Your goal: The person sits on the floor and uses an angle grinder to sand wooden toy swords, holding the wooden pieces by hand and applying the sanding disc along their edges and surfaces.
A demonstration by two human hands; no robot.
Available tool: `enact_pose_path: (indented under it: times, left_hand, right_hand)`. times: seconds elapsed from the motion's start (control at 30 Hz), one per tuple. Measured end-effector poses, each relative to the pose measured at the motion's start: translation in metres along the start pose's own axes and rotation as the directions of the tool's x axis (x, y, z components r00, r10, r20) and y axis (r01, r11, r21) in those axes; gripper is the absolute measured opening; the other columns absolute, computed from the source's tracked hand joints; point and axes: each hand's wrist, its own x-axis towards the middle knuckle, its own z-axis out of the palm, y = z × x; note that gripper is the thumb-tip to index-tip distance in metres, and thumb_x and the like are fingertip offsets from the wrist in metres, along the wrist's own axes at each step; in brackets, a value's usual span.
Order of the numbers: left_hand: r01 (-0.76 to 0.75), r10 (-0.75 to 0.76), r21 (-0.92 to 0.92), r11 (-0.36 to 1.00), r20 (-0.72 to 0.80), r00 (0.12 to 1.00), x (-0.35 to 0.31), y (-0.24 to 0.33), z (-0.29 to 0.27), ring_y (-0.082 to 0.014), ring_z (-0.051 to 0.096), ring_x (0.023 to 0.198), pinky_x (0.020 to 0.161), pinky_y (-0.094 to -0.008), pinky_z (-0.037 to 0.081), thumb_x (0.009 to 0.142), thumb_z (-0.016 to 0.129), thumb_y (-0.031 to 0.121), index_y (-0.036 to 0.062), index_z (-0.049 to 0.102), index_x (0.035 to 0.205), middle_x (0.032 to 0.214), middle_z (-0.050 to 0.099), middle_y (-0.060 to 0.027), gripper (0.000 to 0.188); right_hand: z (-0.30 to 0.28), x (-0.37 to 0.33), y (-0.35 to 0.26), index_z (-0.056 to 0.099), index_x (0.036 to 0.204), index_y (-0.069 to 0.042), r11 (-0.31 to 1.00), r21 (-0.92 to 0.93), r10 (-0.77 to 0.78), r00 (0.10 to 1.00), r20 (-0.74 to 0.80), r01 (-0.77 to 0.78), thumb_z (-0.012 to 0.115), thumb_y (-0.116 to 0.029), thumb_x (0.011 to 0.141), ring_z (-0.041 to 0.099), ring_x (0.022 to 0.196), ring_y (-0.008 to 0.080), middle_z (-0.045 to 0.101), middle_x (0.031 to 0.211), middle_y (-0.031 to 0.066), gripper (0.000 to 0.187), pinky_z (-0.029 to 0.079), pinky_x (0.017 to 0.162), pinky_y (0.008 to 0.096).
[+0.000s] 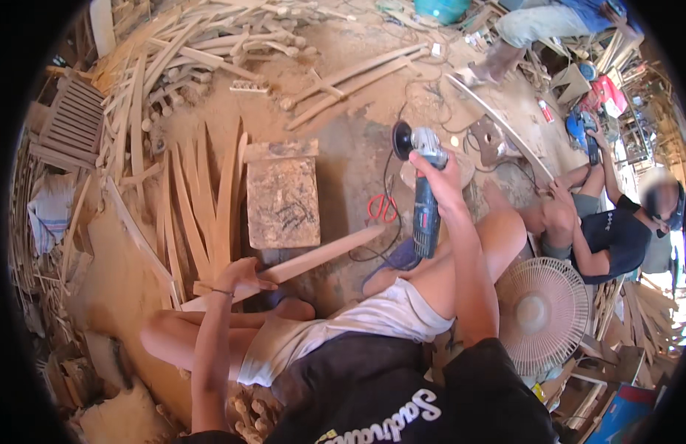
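Note:
My right hand (pixel 443 181) is closed around the body of an angle grinder (pixel 426 214), held raised above my right leg. Its round dark disc (pixel 402 139) is at the upper end, clear of the wood. My left hand (pixel 241 275) grips a long pale wooden slat (pixel 332 250) near its left end. The slat slants up to the right across the front of a low, worn wooden block (pixel 284 203). Left of the block, several curved wooden slats (pixel 198 207) fan out on the floor.
A caged fan (pixel 539 314) stands at my right. Beyond it a seated person (pixel 605 240) holds a long wooden strip (pixel 498 118) and a power tool. Red loops like scissor handles (pixel 381 209) lie by a black cord. Piled wooden parts (pixel 210 52) cover the far left.

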Motion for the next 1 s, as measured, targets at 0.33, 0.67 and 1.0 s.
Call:
enact_pose_path:
  times: [0.33,0.67,1.0]
  left_hand:
    - [0.063,-0.073,-0.051,0.997,-0.238,0.969,0.004,0.016,0.024,-0.0378,0.084,0.092,0.086,-0.0496,0.066,0.083,0.092,0.056,0.0056,0.079,0.114,0.100,0.085,-0.0210,0.061]
    - [0.224,-0.264,-0.164,0.961,-0.287,0.921,0.010,0.029,0.025,-0.0425,0.082,0.098,0.091,-0.0518,0.064,0.086,0.090,0.054,0.0001,0.079,0.111,0.100,0.083,-0.0241,0.060]
    - [0.122,-0.144,-0.084,0.989,-0.349,0.926,0.018,0.025,0.050,-0.0418,0.081,0.090,0.085,-0.0532,0.065,0.084,0.093,0.054,0.0039,0.075,0.097,0.092,0.083,-0.0203,0.055]
  right_hand:
    - [-0.001,-0.002,0.019,0.060,0.136,0.000,0.988,-0.116,-0.120,0.985,-0.126,0.106,0.100,-0.026,0.090,0.068,0.079,0.0101,0.073,0.096,0.0029,0.067,0.056,0.069,0.0295]
    - [-0.014,-0.021,0.070,0.067,0.122,-0.006,0.950,0.214,0.248,0.966,-0.067,-0.229,0.096,-0.033,0.091,0.071,0.063,0.0207,0.072,0.088,0.0086,0.050,0.062,0.055,0.0382]
    - [0.002,-0.029,0.117,0.067,0.109,-0.008,0.700,0.529,0.499,0.858,0.117,-0.479,0.091,-0.042,0.091,0.072,0.060,0.0266,0.072,0.081,0.0107,0.045,0.062,0.056,0.0418]
